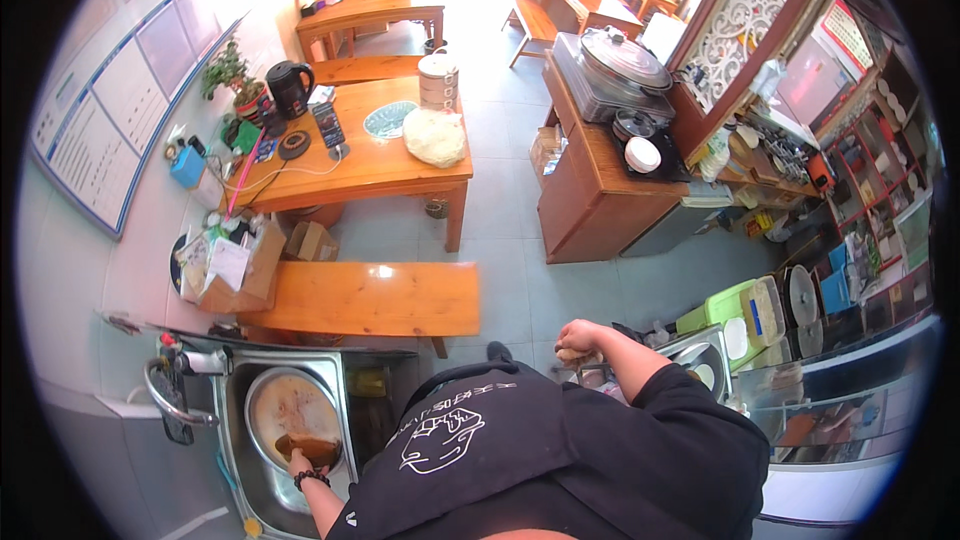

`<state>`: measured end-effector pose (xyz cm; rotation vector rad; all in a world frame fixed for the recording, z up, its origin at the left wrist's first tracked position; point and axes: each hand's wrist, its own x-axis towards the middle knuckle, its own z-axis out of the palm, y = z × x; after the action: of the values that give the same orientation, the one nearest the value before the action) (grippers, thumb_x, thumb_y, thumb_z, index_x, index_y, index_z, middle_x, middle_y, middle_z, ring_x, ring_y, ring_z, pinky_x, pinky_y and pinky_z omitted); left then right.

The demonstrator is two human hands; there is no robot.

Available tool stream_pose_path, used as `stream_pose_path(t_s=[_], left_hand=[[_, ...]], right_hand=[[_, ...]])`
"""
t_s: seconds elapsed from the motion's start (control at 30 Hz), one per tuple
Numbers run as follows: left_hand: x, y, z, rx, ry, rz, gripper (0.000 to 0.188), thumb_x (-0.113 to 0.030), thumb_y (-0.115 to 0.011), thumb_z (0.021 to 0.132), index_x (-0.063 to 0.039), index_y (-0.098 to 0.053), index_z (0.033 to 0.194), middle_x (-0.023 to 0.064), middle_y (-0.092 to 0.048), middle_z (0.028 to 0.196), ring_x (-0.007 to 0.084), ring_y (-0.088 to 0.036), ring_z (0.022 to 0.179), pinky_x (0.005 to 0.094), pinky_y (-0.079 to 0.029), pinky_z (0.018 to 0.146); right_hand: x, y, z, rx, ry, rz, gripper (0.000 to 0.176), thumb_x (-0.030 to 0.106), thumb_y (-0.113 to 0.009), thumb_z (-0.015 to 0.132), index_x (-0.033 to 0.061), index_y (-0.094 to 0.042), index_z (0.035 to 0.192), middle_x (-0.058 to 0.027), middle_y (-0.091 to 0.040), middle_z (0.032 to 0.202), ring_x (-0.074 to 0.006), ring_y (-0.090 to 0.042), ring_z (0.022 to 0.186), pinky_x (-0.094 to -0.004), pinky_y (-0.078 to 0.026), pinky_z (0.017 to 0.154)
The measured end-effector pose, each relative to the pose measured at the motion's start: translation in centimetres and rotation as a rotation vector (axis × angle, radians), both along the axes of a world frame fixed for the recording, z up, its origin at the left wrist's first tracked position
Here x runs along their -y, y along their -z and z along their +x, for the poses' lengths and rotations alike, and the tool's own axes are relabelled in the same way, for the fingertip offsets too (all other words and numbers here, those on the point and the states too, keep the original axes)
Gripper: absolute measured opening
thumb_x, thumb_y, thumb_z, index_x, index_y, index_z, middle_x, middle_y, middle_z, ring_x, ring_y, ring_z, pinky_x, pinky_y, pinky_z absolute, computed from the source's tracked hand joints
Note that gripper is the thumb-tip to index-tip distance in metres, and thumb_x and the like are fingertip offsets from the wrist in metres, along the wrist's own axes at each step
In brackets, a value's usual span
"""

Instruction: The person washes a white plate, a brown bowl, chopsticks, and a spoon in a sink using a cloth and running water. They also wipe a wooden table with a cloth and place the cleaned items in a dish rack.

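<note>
My left hand (298, 460), with a dark bead bracelet at the wrist, grips the near edge of a brown curved object (311, 450), whose exact kind I cannot tell. That object lies tilted inside a round metal basin (264, 379) with brownish, cloudy contents. The basin sits in a stainless steel sink (289, 491). My right hand (579, 339) is up on the other side of my body, its fingers curled. Something tan shows under the fingers, but whether it is held or is part of the hand is unclear.
A curved metal faucet (161, 397) rises left of the sink. Ahead stand a wooden bench (375, 296) and a wooden table (375, 165) bearing a bagged pale mass (435, 136). A wooden cabinet (600, 217) is ahead right, green bins (712, 307) nearer at right.
</note>
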<state>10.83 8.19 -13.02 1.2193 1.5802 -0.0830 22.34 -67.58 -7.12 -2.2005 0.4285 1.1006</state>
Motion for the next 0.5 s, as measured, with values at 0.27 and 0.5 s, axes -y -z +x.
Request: stream_pose_path(t_s=[0.27,0.5], left_hand=[[1.5,-2.1,1.5,-0.172,0.271,0.448,0.053,-0.033,-0.061,0.086,0.002,-0.061,0.126,0.0219,-0.065,0.12,0.0417,-0.068,0.095,0.0538,-0.058,0.072],[12.7,-7.0,4.4,-0.456,0.499,0.76,0.047,-0.031,-0.067,0.082,0.001,-0.067,0.115,0.0212,-0.069,0.108,0.0368,-0.07,0.092,0.0484,-0.059,0.075]], right_hand=[[6.0,-0.7,3.5,-0.013,0.257,0.265,0.024,0.016,-0.069,0.093,0.0037,-0.073,0.112,-0.0116,-0.076,0.092,-0.0241,-0.075,0.071,-0.0429,-0.062,0.054],[13.8,0.0,9.0,0.073,0.208,0.234,0.032,0.035,-0.068,0.095,0.0106,-0.073,0.116,-0.0074,-0.075,0.091,-0.0198,-0.072,0.067,-0.0428,-0.054,0.045]])
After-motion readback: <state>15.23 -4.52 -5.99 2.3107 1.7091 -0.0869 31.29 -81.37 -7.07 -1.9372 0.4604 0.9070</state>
